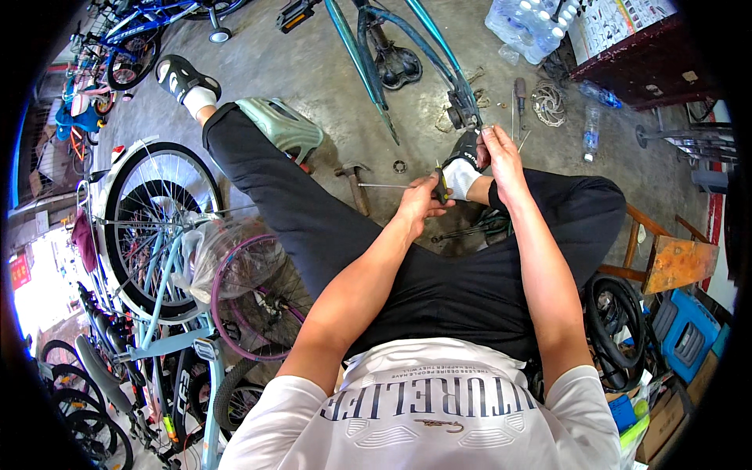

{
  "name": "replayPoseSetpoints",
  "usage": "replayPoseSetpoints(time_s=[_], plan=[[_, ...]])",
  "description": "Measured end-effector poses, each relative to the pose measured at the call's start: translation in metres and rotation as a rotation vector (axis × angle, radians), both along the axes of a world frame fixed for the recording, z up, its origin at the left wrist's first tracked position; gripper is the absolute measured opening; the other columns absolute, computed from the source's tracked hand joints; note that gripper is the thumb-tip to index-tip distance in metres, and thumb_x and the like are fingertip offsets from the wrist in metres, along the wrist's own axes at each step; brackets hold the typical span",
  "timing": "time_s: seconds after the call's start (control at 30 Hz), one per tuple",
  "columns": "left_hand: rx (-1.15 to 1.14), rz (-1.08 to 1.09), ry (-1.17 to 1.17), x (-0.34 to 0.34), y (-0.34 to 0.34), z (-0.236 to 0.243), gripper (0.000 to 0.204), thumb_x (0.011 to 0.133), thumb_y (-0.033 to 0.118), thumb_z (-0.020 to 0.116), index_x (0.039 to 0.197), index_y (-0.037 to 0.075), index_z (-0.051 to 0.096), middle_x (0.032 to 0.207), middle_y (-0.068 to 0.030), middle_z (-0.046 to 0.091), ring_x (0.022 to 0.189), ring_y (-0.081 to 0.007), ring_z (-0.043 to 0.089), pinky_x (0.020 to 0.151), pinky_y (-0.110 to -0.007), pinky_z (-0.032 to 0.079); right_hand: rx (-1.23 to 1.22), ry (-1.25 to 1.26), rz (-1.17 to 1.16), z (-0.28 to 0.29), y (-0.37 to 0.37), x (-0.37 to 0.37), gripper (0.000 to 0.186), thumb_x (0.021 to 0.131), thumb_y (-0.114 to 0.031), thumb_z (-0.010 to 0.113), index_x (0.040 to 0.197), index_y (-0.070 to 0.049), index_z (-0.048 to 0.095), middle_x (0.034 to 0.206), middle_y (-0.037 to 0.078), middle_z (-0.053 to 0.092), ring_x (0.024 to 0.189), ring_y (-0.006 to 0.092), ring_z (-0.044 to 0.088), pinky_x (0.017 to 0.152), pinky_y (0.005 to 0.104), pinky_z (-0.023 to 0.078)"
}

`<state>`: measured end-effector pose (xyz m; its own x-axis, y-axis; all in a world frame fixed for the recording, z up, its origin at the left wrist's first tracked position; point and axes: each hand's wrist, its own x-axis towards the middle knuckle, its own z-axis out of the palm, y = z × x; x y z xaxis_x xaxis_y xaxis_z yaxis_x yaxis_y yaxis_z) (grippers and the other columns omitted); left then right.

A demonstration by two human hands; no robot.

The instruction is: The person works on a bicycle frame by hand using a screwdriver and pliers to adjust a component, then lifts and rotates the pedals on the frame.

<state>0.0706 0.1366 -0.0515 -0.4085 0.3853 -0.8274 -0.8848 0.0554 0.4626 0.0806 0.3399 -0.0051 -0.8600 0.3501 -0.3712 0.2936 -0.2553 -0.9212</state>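
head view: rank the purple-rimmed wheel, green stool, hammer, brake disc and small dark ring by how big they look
1. Purple-rimmed wheel, partly under clear plastic
2. Green stool
3. Hammer and brake disc: too alike to rank
4. Small dark ring

Just below the brown wooden stool in view sit a blue plastic stool and, to its left, black tyres — and above it a clear bottle, a dark red cabinet and plastic-wrapped bottles.
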Motion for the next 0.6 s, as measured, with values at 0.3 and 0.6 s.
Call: replayPoseSetpoints(time_s=[0.3,0.6], plan=[[0.021,0.006,0.001,-0.002,-0.001,0.003,0.041,0.109,0.042,0.051,0.129,0.008,0.060,0.113,-0.0093,0.076,0.092,-0.0231,0.076,0.074,-0.035,0.054,0.012,0.014,-0.058,0.009,0.002,0.007,0.046,0.109,-0.045,0.051,0.089,-0.007,0.065,0.070,-0.002,0.055,0.065,0.0101,0.051,0.063,0.0262,0.038],[0.006,-0.002,0.007,-0.003,0.000,0.001,0.040,0.110,0.040,0.050,0.130,0.007,0.060,0.113,-0.0098,0.076,0.091,-0.0225,0.076,0.071,-0.033,0.054,-0.071,0.044,-0.032,0.020,0.003,0.004,0.046,0.108,-0.043,0.056,0.097,-0.001,0.068,0.075,0.000,0.058,0.067,0.0107,0.052,0.064,0.0271,0.042]])
